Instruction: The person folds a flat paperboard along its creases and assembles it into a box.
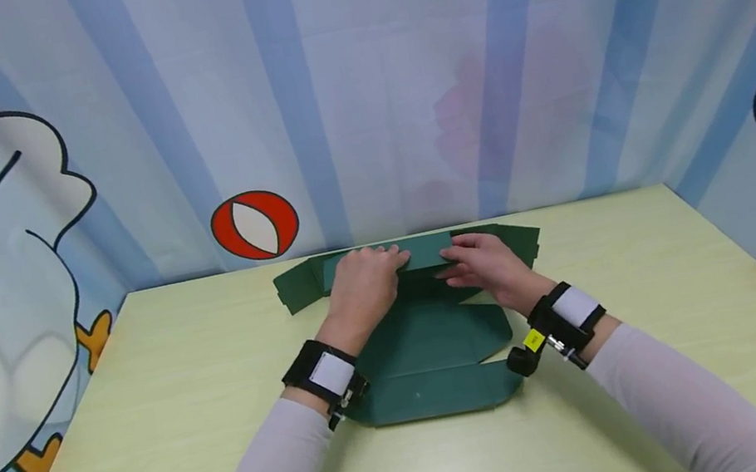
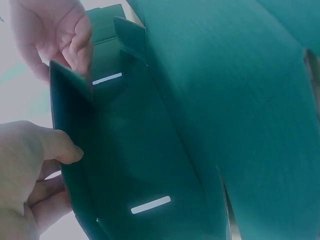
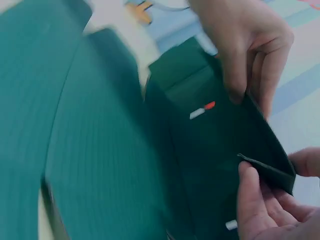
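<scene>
A green cardboard box blank (image 1: 426, 337), partly unfolded, lies on the table, its far panel raised. My left hand (image 1: 365, 282) grips the top edge of that panel left of its middle, thumb on the inner side in the left wrist view. At the panel's right end, my right hand (image 1: 485, 263) pinches a small folded end tab (image 3: 267, 172) between thumb and fingers. The tab stands bent inward from the panel. Two narrow slots show in the far section, one of them a white slit (image 2: 151, 205) in the left wrist view.
Side flaps (image 1: 299, 285) spread out at the far left and right of the blank. Its front flap (image 1: 436, 394) lies toward me on the pale table (image 1: 219, 365). Behind the table's far edge hangs a striped cloth backdrop (image 1: 362, 104) with printed cartoon figures.
</scene>
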The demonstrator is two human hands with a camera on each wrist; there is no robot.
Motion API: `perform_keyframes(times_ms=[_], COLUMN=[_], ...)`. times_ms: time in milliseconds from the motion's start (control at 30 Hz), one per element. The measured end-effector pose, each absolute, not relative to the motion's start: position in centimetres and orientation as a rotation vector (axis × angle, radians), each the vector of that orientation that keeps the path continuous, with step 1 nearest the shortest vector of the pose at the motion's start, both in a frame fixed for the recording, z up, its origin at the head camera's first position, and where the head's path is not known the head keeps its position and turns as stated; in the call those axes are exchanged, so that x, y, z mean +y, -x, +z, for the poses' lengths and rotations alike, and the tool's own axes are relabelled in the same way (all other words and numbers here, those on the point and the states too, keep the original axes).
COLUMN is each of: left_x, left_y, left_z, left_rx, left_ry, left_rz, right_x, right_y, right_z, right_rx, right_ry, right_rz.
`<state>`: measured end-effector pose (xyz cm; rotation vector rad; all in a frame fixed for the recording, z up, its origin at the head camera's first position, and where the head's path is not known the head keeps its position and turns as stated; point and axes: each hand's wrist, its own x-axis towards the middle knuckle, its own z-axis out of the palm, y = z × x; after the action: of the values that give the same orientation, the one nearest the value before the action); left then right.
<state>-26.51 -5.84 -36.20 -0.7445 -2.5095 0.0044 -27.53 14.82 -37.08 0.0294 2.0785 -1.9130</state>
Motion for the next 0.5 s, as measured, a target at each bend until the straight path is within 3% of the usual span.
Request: perform_keyframes(times_ms=[500], left_x=[-6.0], left_y=[26.8], left_z=[-35.9], left_rx=[-2.518], left_ry=[0.784], left_rz=[-0.087], right_x=[18.3], right_y=[27.8], right_z=[-37.7], right_rx=[2.549], right_ry=[0.185], right_rz=[-1.545])
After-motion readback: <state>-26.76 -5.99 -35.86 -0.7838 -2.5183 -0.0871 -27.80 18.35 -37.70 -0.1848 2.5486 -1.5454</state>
